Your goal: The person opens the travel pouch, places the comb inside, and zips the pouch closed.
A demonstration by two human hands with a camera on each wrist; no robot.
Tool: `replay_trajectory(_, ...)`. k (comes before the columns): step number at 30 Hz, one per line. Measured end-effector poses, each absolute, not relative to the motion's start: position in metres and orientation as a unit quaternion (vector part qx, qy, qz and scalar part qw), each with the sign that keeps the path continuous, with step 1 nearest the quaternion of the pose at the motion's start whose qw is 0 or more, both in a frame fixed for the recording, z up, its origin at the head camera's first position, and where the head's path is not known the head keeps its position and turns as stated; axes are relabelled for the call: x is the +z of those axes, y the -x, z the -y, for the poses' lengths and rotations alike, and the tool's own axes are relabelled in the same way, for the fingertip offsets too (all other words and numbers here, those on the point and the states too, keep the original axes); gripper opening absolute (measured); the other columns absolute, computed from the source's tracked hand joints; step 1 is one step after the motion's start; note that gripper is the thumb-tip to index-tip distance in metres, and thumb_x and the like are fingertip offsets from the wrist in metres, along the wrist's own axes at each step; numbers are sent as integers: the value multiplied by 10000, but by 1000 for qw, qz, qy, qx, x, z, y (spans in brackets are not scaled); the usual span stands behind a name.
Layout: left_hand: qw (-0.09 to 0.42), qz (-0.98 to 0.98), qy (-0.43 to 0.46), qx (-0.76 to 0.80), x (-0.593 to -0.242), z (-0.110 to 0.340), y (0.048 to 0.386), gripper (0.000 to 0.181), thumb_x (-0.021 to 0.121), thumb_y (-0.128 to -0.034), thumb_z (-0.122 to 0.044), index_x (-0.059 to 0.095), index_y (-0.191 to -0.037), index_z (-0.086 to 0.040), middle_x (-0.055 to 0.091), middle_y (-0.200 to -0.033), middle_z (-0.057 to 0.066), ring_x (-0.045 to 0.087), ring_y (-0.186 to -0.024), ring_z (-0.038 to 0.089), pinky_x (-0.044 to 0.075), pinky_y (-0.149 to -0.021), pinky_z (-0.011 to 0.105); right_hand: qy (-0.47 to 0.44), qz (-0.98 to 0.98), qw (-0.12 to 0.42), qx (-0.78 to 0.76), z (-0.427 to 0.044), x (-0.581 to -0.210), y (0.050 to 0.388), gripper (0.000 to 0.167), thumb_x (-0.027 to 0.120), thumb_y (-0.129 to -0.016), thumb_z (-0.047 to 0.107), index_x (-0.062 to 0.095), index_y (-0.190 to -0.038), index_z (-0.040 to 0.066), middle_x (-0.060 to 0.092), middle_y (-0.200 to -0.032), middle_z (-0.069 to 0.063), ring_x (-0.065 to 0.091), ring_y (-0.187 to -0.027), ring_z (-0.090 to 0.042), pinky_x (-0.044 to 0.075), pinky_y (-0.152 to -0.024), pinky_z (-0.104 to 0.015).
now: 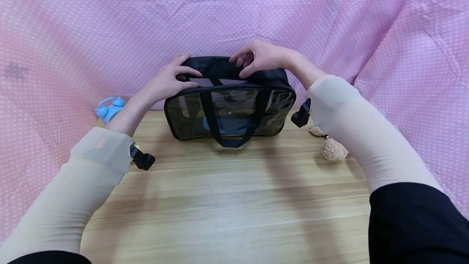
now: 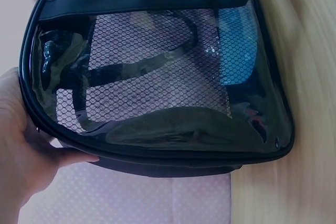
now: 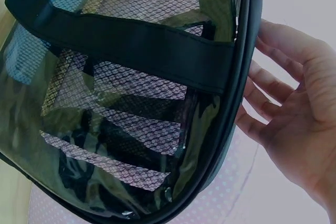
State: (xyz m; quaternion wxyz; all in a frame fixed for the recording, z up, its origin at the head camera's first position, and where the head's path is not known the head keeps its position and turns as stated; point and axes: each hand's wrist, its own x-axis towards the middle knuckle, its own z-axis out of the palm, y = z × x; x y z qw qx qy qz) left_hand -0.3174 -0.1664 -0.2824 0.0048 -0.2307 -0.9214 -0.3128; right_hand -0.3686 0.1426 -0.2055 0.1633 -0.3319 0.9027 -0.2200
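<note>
A black-trimmed clear bag (image 1: 229, 109) stands upright on the table, its carry strap (image 1: 238, 141) hanging down the front. Its dark top panel (image 1: 216, 66) lies behind the front rim, with a gap showing at the left. My left hand (image 1: 172, 78) rests on the top left corner, fingers spread. In the left wrist view, its thumb (image 2: 79, 157) lies against the rim. Above the top panel, right of centre, my right hand (image 1: 261, 58) bends its fingers loosely; in the right wrist view its fingertips touch the bag's edge. Something blue (image 3: 26, 59) shows inside through the clear front.
A light blue twin-bell alarm clock (image 1: 108, 109) stands at the table's back left, partly behind my left forearm. Fluffy beige plush parts (image 1: 333, 149) lie right of the bag, beside my right sleeve. A pink dotted cloth (image 1: 227, 7) hangs behind the wooden table (image 1: 227, 207).
</note>
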Motion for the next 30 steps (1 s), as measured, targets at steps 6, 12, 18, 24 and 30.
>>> replay_trajectory(6, 16, 906, 222, -361, -286, 168, 312, 466, 643, -1024, -334, 598, -1463, -182, 153, -1746, 44, 15, -1633, 297, 64, -1304, 614, 334, -904, 156, -217, -137, -203, 369, 545, 728, -940, 238, 588, -1457, 137, 650, -1278, -97, 613, -1178, -177, 458, -1066, -315)
replay_trajectory(12, 64, 865, 188, -460, -297, 172, 302, 520, 617, -1031, -380, 529, -1519, -222, 266, -1717, 6, 151, -1618, 190, 220, -1295, 551, 335, -905, 147, -216, -127, -197, 368, 536, 711, -959, 302, 585, -1458, 152, 636, -1327, -86, 586, -1264, -190, 438, -1145, -381)
replay_trajectory(18, 163, 809, 135, -548, -316, 178, 288, 463, 605, -1041, -336, 583, -1469, -160, 467, -1611, 45, 356, -1535, 168, 289, -1279, 521, 346, -900, 126, -234, -112, -194, 367, 486, 694, -976, 284, 611, -1431, 136, 662, -1324, -100, 609, -1264, -200, 459, -1144, -379)
replay_trajectory(24, 238, 774, 87, -580, -339, 180, 272, 432, 583, -1052, -321, 600, -1443, -136, 604, -1477, 68, 553, -1360, 147, 445, -1174, 338, 357, -899, 86, -240, -100, -196, 366, 421, 675, -986, 280, 650, -1381, 137, 692, -1240, -48, 636, -1177, -151, 494, -1100, -331)
replay_trajectory(30, 258, 737, 74, -621, -361, 177, 259, 423, 581, -1057, -313, 582, -1450, -156, 628, -1435, 92, 582, -1320, 171, 446, -1103, 228, 357, -902, 52, -237, -89, -194, 364, 363, 670, -991, 268, 683, -1333, 147, 718, -1186, -23, 639, -1103, -115, 505, -1054, -280)
